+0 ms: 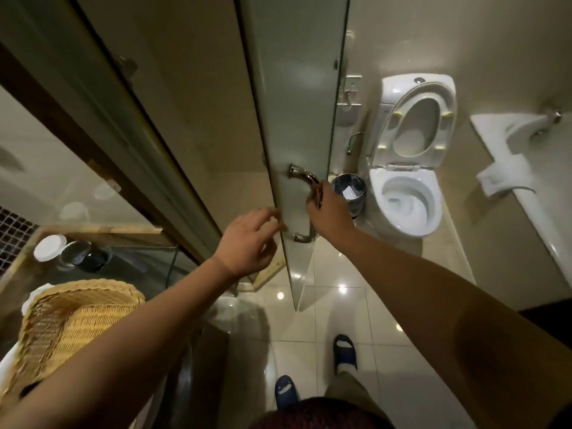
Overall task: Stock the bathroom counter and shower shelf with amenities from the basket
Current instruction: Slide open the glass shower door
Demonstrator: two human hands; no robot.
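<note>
A frosted glass shower door (294,119) stands ajar in front of me, seen edge-on. My right hand (329,209) grips its chrome handle (305,178). My left hand (247,241) reaches toward the door's near edge with loosely bent fingers; it is blurred and holds nothing I can see. The woven wicker basket (71,320) sits at the lower left on the counter (148,261); what it holds is hidden from here.
A white lid (49,247) and a dark glass jar (85,257) stand on the counter. A toilet (408,196) with raised seat and a steel waste bin (349,193) lie beyond the door. A white bathtub (526,181) fills the right. My feet stand on glossy tiles.
</note>
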